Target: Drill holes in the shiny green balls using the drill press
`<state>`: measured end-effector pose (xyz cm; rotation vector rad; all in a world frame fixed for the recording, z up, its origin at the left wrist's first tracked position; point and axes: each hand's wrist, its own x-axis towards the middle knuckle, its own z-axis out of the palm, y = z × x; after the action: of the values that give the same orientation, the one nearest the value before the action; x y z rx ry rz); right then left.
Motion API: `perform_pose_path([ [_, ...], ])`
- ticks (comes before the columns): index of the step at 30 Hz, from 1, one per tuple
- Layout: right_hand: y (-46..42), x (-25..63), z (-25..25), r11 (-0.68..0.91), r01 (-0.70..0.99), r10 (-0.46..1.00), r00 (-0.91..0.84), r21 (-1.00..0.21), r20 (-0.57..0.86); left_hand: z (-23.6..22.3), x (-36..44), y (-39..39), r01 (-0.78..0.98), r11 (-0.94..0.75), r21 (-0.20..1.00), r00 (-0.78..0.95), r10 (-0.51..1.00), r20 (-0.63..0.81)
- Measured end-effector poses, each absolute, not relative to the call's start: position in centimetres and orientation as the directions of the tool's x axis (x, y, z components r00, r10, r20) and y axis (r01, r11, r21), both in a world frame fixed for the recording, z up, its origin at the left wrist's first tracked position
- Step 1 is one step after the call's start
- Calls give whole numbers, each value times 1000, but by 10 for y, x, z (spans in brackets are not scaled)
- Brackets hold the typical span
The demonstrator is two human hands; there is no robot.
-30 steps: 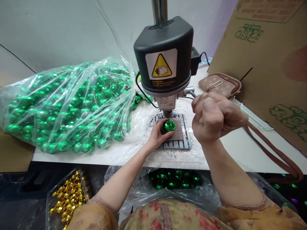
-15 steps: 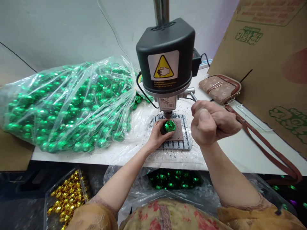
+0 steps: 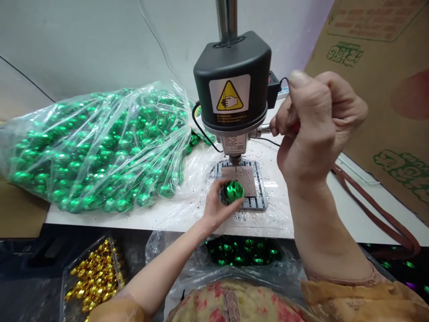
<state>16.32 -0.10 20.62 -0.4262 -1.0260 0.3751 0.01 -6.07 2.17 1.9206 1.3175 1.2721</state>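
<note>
My left hand (image 3: pixel 217 206) grips a shiny green faceted ball (image 3: pixel 234 191) between thumb and fingers, just in front of the drill bit. Above it stands a small drill press (image 3: pixel 234 85) with a black motor housing and a yellow warning label. Under its chuck (image 3: pixel 235 158) a square brown board (image 3: pixel 250 182) lies on the slotted metal base plate (image 3: pixel 263 197), with dark shavings scattered about. My right hand (image 3: pixel 315 116) is closed in a fist at the press's feed lever (image 3: pixel 264 129), raised to the right of the housing; most of the lever is hidden behind the fingers.
A large clear bag of green balls (image 3: pixel 97 152) lies on the left of the white table (image 3: pixel 134 220). Below the edge, more green balls (image 3: pixel 243 251) sit in plastic, and gold balls (image 3: pixel 94 273) fill a clear box. A cardboard box (image 3: pixel 385 98) and brown strap (image 3: pixel 375 214) are at right.
My right hand has risen with the lever, now covering the pouch. My left hand has drawn the green ball away from under the bit, toward me.
</note>
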Motion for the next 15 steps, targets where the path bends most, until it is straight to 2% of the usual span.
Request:
perform_pose_path([
  [2, 0, 163, 203, 860, -84, 480, 462, -503, 746, 19, -6, -94, 447, -587, 675, 324, 809, 490],
  [4, 1, 163, 201, 868, -68, 463, 465, -492, 754, 13, -12, -122, 413, -760, 503, 559, 647, 519],
  [6, 1, 162, 199, 881, -62, 440, 472, -469, 764, 7, -19, -136, 389, -854, 345, 673, 519, 527],
  [8, 1, 162, 199, 885, -52, 431, 468, -463, 772, 7, -30, -127, 392, -871, 295, 665, 490, 563],
  [10, 1, 162, 199, 884, -36, 427, 469, -466, 773, 15, -45, -96, 448, -826, 343, 571, 559, 601],
  [13, 1, 162, 198, 886, -25, 420, 471, -464, 776, 36, -70, -16, 682, -614, 397, 340, 747, 571],
  [15, 1, 163, 198, 888, -24, 416, 468, -459, 780, 50, -83, 44, 825, -430, 368, 246, 858, 451],
])
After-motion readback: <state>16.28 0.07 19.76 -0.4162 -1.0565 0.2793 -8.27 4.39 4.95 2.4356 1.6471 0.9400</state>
